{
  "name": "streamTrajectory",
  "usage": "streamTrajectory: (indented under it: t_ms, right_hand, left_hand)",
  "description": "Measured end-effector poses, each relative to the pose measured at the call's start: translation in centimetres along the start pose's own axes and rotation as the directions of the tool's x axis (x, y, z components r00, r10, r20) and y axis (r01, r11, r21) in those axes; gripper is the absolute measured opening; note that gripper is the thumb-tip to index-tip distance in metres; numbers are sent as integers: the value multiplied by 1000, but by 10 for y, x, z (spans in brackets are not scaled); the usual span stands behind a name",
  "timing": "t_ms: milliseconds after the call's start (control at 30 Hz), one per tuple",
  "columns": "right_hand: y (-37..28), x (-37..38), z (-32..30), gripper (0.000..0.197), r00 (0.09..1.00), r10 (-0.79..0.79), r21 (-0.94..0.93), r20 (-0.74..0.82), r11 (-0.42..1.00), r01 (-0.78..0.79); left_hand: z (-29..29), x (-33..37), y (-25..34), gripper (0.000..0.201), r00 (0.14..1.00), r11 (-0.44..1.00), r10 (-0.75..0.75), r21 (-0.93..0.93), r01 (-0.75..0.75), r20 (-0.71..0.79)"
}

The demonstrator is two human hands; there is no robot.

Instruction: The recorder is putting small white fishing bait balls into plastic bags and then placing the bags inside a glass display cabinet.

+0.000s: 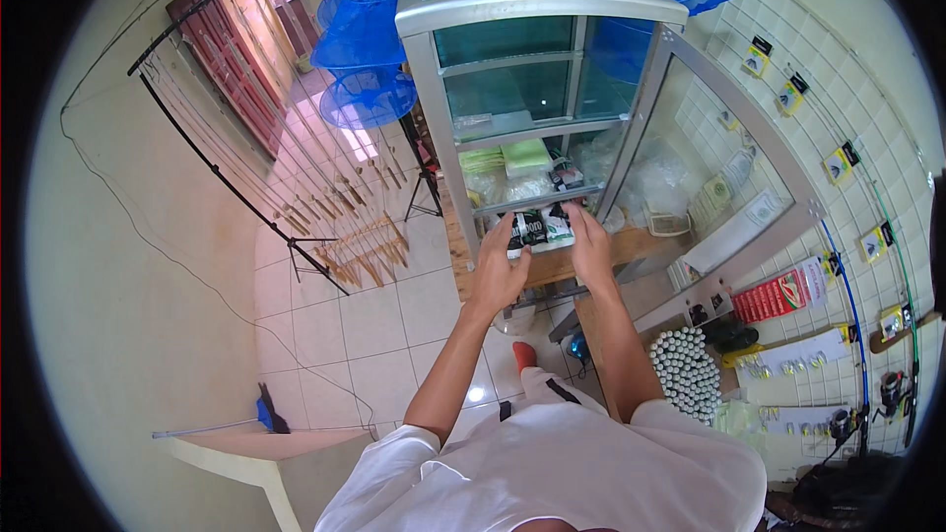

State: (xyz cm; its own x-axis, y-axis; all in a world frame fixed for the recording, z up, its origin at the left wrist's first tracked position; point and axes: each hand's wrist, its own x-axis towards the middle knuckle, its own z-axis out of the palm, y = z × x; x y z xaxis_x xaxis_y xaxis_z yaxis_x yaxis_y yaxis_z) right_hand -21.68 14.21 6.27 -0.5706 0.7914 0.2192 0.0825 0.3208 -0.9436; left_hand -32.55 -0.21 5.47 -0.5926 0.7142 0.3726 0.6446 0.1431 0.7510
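In front of the glass cabinet [543, 10], I hold a black, white and green printed package [532, 229] level between both hands. My left hand [500, 268] closes on its left side, with the thumb along the near edge. On the opposite side, my right hand [590, 252] grips the package, its fingers pointing away from me. Just beyond the package, the cabinet's lower shelf carries a pale green plastic-wrapped stack [525, 159] and clear plastic bags [528, 187]. Below my hands runs a wooden ledge [631, 247]. The package's underside is hidden.
The cabinet's framed glass door [729, 163] swings out to the right. Fishing rods [286, 153] stand in a rack at the left, beside blue nets [363, 49]. Hooked packets [792, 95] hang on a wall grid at the right. White cylinders [682, 374] cluster near my right elbow.
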Motion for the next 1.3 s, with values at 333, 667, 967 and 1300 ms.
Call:
streamTrajectory:
  t_ms: [333, 667, 967, 1300]
  right_hand:
    - [-20, -136, -165, 34, 802, -259, 62, -538, 937, 344]
    - [-2, -120, -157, 61, 895, 12, 240, -446, 965, 107]
    - [-14, -140, -86, 46, 908, -91, 317, -410, 919, 235]
    - [-42, -112, 7, 33, 933, -355, 162, -68, 918, 361]
  left_hand:
    - [-6, -71, 61, 26, 972, 953, 180, -270, -136, 148]
    - [-7, -90, 95, 16, 936, 937, 279, -275, -216, 214]
    - [-26, -87, 92, 31, 972, 922, 46, -383, 48, 232]
    - [-30, -61, 37, 23, 989, 844, -119, -515, 149, 92]
